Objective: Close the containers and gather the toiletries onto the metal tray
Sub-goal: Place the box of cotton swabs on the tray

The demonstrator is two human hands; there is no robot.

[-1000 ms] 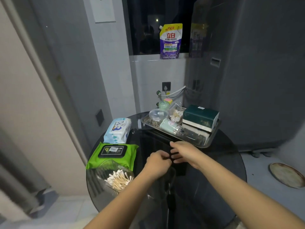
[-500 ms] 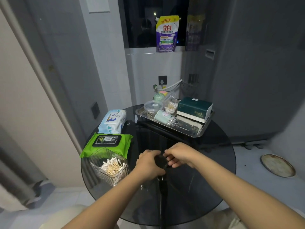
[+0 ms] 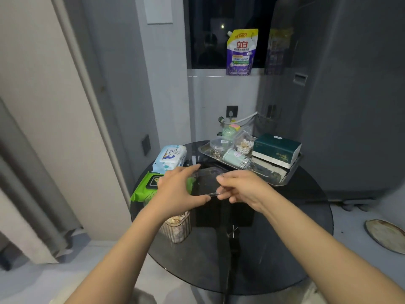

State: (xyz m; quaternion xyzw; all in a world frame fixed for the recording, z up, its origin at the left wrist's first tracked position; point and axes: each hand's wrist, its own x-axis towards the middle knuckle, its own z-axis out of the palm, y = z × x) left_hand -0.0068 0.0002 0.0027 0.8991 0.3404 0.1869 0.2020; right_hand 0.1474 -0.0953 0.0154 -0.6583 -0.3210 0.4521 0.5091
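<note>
1. Clear plastic: I hold a transparent lid (image 3: 206, 183) above the dark glass worktop (image 3: 274, 249), both hands on it. My left hand (image 3: 179, 191) grips its left edge, thumb under the near side and fingers spread over the far side; my right hand (image 3: 243, 189) pinches its right edge between thumb and fingertips.
2. Below my left wrist stands the clear ribbed container (image 3: 177, 229) of cotton swabs, open at the top and partly hidden by my forearm.
3. A green wipes pack (image 3: 142, 189) lies at the worktop's left edge, with a blue-and-white wipes pack (image 3: 169, 157) just behind it.
4. The metal tray (image 3: 285, 178) sits at the far right of the worktop. On it are a dark green tissue box (image 3: 276, 149), a pale green tube (image 3: 235, 157) lying on its side, a round clear jar (image 3: 220, 144) and a clear bag of cotton swabs (image 3: 243, 145).
5. A purple detergent pouch (image 3: 241, 52) stands on the window ledge beyond.
</note>
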